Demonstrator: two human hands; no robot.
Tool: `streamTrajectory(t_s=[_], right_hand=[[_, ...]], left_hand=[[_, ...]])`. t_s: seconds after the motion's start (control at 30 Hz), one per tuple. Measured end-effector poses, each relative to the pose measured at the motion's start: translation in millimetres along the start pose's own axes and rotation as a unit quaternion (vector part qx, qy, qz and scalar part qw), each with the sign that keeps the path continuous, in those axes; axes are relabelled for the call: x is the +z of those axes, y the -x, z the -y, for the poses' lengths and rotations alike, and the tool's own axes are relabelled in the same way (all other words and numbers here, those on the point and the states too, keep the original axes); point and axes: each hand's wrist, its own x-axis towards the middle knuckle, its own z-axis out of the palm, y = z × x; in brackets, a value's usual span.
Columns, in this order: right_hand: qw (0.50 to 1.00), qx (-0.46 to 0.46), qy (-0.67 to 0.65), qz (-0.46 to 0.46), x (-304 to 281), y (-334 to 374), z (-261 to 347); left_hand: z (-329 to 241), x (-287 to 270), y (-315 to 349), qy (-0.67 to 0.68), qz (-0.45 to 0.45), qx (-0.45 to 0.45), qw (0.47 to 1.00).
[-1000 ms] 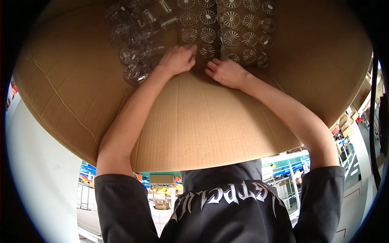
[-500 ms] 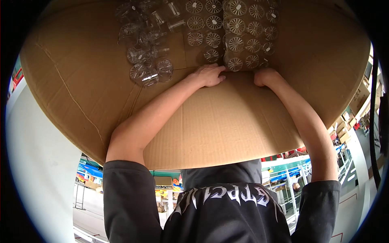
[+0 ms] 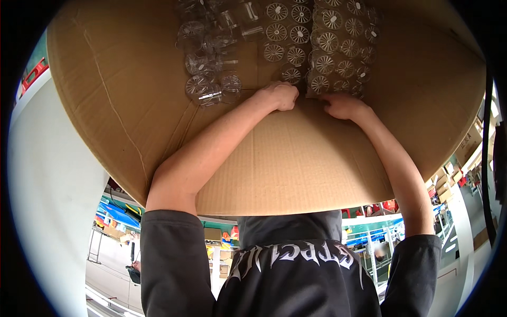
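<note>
Both my arms reach into a large brown cardboard carton (image 3: 296,169). My left hand (image 3: 282,96) is closed, its fingers curled down below the near end of a group of clear plastic pieces with round, spoked faces (image 3: 276,30). Whatever is in those fingers, if anything, is hidden. My right hand (image 3: 346,106) is closed too, its fingertips at the near edge of a second, denser block of the same spoked pieces (image 3: 328,42). What it grips there cannot be made out. A dark gap runs between the two groups.
More clear pieces (image 3: 211,92) lie tumbled on their sides at the carton's left. Bare cardboard (image 3: 245,66) shows between them and the rows. A pale wall or column (image 3: 53,158) stands outside at left. Shelving with boxes (image 3: 446,185) appears beyond the right side.
The carton's contents have shifted rightward and slightly down in view. My left fingers, stretched out before, are now curled. My right hand has moved left along the block's near edge.
</note>
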Motion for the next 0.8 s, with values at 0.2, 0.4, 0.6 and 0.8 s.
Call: streamTrajectory(t_s=[0.2,0.4,0.6,0.8], right_hand=[[0.999,-0.046,-0.027,-0.006,15.5,-14.9,10.5],[0.999,-0.001,-0.025,0.020,14.4,-5.9,14.5],[0.998,0.007,-0.062,-0.001,3.6,-8.6,18.8],[0.992,-0.012,-0.112,-0.054,10.5,-13.0,22.7]], left_hand=[[50.0,-30.8,-11.7,0.003,-0.002,-0.108,0.994],[51.4,-71.8,15.0,0.091,-0.055,-0.164,0.981],[30.2,-1.0,6.3,0.159,-0.133,-0.121,0.971],[19.8,-6.8,-3.9,0.261,-0.164,-0.108,0.945]])
